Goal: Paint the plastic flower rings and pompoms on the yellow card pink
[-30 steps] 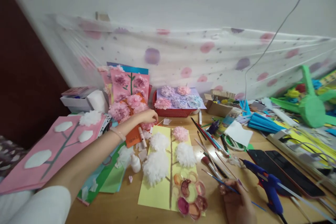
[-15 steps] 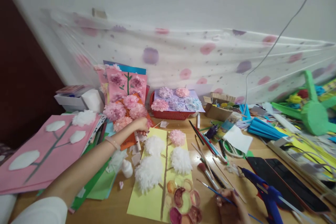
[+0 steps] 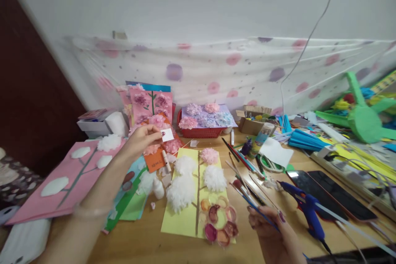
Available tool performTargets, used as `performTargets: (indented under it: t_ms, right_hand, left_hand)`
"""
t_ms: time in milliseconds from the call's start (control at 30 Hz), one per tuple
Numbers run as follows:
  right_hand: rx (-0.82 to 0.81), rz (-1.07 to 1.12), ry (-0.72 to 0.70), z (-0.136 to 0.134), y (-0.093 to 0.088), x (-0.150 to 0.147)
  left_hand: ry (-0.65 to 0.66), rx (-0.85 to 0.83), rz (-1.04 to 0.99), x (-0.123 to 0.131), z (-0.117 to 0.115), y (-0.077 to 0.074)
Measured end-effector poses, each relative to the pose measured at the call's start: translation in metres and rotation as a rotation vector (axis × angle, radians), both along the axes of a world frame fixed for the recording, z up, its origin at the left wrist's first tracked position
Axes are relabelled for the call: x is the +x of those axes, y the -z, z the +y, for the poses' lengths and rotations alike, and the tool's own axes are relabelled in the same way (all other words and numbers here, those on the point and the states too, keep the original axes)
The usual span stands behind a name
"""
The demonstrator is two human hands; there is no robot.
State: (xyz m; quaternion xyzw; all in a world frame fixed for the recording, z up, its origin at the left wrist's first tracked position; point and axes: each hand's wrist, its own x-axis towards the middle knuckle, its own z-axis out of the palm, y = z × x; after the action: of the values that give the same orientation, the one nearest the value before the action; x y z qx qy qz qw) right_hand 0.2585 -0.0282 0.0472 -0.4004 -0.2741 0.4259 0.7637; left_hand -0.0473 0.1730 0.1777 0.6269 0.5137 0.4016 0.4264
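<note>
My left hand [image 3: 144, 137] pinches a small white piece of paper [image 3: 167, 134], held up over the pink paper flowers at the back left. In my right hand [image 3: 272, 227] is a thin blue paintbrush [image 3: 258, 210], its tip pointing up and left. Between the hands lies a yellow sheet [image 3: 176, 225] with a painted brown stem [image 3: 198, 189], white fluffy paper flowers [image 3: 180, 193] and one pink flower [image 3: 209, 155]. A round paint palette [image 3: 223, 237] with several wells of pink, orange and maroon paint rests on the sheet's lower right corner.
A white glue bottle [image 3: 158, 188] stands left of the yellow sheet. Pink sheets [image 3: 37, 200] lie at far left. Loose brushes and pencils [image 3: 238, 154] are scattered right, near a blue glue gun [image 3: 306, 204] and two dark phones [image 3: 343, 196]. A red basket [image 3: 202, 133] sits at the back.
My left hand has lifted from beside the yellow sheet and moved left, now with the white paper in it. My right hand has risen slightly with the brush. The view has shifted a little.
</note>
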Motion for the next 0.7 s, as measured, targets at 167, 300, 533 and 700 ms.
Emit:
performTargets:
  t_ms: [167,300,533,700]
  right_hand:
    - [0.129,0.11,-0.25,-0.017,-0.045,-0.069]
    - [0.109,0.191,-0.381,-0.021,-0.05,-0.094]
    - [0.032,0.263,-0.399,-0.018,-0.041,-0.099]
    - [-0.002,0.317,-0.362,-0.014,-0.042,-0.105]
  left_hand:
    - [-0.121,0.038,-0.401,0.036,-0.129,0.027]
    - [-0.129,-0.009,-0.607,0.062,-0.176,0.044]
    - [-0.008,-0.048,-0.884,0.066,-0.175,0.042]
    - [0.047,-0.109,-1.049,0.064,-0.171,0.05]
